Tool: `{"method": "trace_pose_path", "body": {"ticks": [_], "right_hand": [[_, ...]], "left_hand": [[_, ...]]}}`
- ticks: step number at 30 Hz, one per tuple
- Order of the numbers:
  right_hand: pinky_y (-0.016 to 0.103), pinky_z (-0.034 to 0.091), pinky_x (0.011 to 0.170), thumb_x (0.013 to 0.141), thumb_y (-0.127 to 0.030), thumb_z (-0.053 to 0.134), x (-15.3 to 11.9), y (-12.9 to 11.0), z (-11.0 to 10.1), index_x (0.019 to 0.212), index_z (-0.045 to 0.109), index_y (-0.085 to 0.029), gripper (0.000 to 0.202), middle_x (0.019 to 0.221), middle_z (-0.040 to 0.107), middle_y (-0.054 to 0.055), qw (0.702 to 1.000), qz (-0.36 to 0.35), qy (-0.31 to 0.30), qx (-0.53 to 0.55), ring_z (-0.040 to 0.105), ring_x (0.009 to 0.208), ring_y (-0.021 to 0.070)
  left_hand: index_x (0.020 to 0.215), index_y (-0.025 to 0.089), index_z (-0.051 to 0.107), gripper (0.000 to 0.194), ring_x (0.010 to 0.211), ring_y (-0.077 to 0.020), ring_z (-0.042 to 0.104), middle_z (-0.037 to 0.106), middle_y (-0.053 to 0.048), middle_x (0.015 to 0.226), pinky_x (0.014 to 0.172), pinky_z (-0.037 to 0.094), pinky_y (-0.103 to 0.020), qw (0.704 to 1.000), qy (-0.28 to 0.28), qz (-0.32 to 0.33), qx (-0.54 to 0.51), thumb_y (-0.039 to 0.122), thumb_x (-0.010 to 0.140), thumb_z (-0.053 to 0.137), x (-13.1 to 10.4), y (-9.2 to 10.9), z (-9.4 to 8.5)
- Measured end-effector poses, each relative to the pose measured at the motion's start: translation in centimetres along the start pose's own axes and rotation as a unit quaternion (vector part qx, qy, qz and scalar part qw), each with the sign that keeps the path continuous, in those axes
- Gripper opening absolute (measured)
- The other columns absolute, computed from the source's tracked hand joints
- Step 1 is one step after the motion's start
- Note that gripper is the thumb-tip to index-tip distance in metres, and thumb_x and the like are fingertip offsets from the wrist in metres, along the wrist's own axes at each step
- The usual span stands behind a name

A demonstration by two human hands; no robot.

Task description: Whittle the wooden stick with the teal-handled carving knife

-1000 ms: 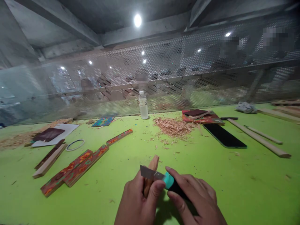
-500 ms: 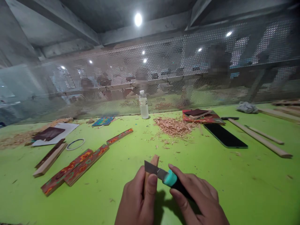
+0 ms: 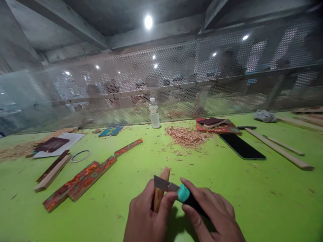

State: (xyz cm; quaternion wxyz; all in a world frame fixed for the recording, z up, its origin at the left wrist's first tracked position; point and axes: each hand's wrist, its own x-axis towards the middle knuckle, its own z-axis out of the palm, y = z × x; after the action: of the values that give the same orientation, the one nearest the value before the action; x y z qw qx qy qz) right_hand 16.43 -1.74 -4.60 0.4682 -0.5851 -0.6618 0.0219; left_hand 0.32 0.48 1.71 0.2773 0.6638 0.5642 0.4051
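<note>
My left hand (image 3: 150, 211) is closed round a small strip of wood (image 3: 158, 198) that points away from me. In my right hand (image 3: 210, 210) is a utility knife (image 3: 183, 193) with a black and turquoise handle. Its blade lies across the upper part of the wood, and my left thumb is stretched out to the blade's near edge. The lower end of the wood is hidden in my left palm. Both hands are above the green table (image 3: 121, 181).
A heap of wood shavings (image 3: 188, 137) lies ahead, with a water bottle (image 3: 154, 114) behind it. Painted wooden strips (image 3: 83, 183) and a tape ring (image 3: 80, 155) are at left. To the right are a black phone-like slab (image 3: 242, 147) and wooden sticks (image 3: 280, 148). Perforated mesh (image 3: 126, 90) stands behind.
My left thumb has moved off the wood to the right, against the blade. The wood is turned slightly in my left hand. The knife has shifted a little left and down.
</note>
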Motion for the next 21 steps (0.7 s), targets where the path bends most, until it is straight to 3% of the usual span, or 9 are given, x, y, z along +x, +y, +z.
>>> {"method": "trace_pose_path", "body": {"ticks": [4, 7, 9, 13, 15, 17, 19, 21], "right_hand": [[0.044, 0.056, 0.09, 0.104, -0.057, 0.047, 0.2, 0.0, -0.2, 0.134, 0.069, -0.036, 0.043, 0.103, 0.077, 0.005, 1.0, -0.004, 0.014, -0.021, 0.073, 0.095, 0.0284], [0.042, 0.059, 0.086, 0.104, -0.053, 0.05, 0.4, -0.1, -0.6, 0.136, 0.069, -0.036, 0.041, 0.105, 0.078, 0.006, 0.998, 0.014, 0.05, -0.035, 0.074, 0.097, 0.0299], [0.041, 0.06, 0.084, 0.104, -0.052, 0.049, 0.5, -0.3, -0.8, 0.137, 0.068, -0.035, 0.041, 0.109, 0.078, 0.007, 0.997, 0.023, 0.067, -0.038, 0.074, 0.099, 0.0302], [0.042, 0.058, 0.087, 0.105, -0.053, 0.049, 0.5, -0.4, -0.8, 0.136, 0.068, -0.036, 0.04, 0.109, 0.078, 0.005, 0.998, 0.014, 0.052, -0.042, 0.074, 0.098, 0.029], [0.043, 0.057, 0.088, 0.105, -0.054, 0.048, 0.4, -0.3, -0.7, 0.136, 0.068, -0.035, 0.042, 0.107, 0.078, 0.005, 0.998, 0.006, 0.036, -0.049, 0.074, 0.097, 0.0289], [0.044, 0.055, 0.089, 0.106, -0.054, 0.046, 0.3, 0.0, -0.5, 0.137, 0.067, -0.035, 0.042, 0.106, 0.078, 0.005, 0.998, -0.005, 0.015, -0.053, 0.074, 0.096, 0.0282], [0.044, 0.053, 0.089, 0.106, -0.051, 0.047, 0.4, 0.4, -0.5, 0.138, 0.065, -0.036, 0.04, 0.104, 0.078, 0.004, 0.998, -0.03, -0.013, -0.053, 0.075, 0.094, 0.0263], [0.042, 0.053, 0.088, 0.105, -0.047, 0.051, 0.5, 1.0, -0.7, 0.14, 0.062, -0.036, 0.039, 0.105, 0.078, 0.002, 0.996, -0.061, -0.038, -0.054, 0.075, 0.094, 0.0245]], "left_hand": [[0.129, 0.024, 0.075, 0.061, 0.064, -0.0206, 0.064, 0.079, -0.004, 0.08, 0.066, 0.05, -0.025, 1.0, 0.022, 0.004, 0.019, 0.069, 0.094, 0.054, -0.1, -0.2, 0.3], [0.102, 0.021, 0.08, 0.056, 0.053, -0.016, 0.05, 0.061, 0.003, 0.058, 0.055, 0.04, -0.023, 0.998, 0.043, -0.002, 0.047, 0.071, 0.093, 0.054, -0.3, -0.6, 0.5], [0.085, 0.021, 0.074, 0.055, 0.052, -0.0148, 0.044, 0.051, 0.004, 0.056, 0.053, 0.035, -0.023, 0.997, 0.056, -0.011, 0.053, 0.072, 0.093, 0.053, -0.4, -0.8, 0.6], [0.076, 0.022, 0.064, 0.055, 0.055, -0.0143, 0.042, 0.048, 0.005, 0.057, 0.055, 0.033, -0.023, 0.998, 0.042, -0.027, 0.042, 0.073, 0.092, 0.053, -0.3, -0.9, 0.5], [0.08, 0.02, 0.068, 0.056, 0.055, -0.0145, 0.042, 0.051, 0.005, 0.058, 0.056, 0.033, -0.023, 0.999, 0.021, -0.031, 0.028, 0.074, 0.091, 0.055, -0.2, -0.7, 0.4], [0.102, 0.02, 0.076, 0.059, 0.058, -0.0158, 0.048, 0.061, 0.003, 0.065, 0.058, 0.037, -0.023, 0.999, 0.003, -0.034, 0.0, 0.074, 0.091, 0.054, 0.0, -0.3, 0.3], [0.132, 0.022, 0.071, 0.067, 0.063, -0.0183, 0.056, 0.072, 0.0, 0.076, 0.062, 0.042, -0.024, 0.999, -0.011, -0.032, -0.024, 0.074, 0.093, 0.052, 0.1, -0.1, 0.2], [0.145, 0.023, 0.063, 0.072, 0.067, -0.0206, 0.063, 0.076, -0.002, 0.082, 0.066, 0.046, -0.025, 0.999, -0.019, -0.028, -0.025, 0.072, 0.094, 0.051, 0.1, 0.0, 0.1]]}}
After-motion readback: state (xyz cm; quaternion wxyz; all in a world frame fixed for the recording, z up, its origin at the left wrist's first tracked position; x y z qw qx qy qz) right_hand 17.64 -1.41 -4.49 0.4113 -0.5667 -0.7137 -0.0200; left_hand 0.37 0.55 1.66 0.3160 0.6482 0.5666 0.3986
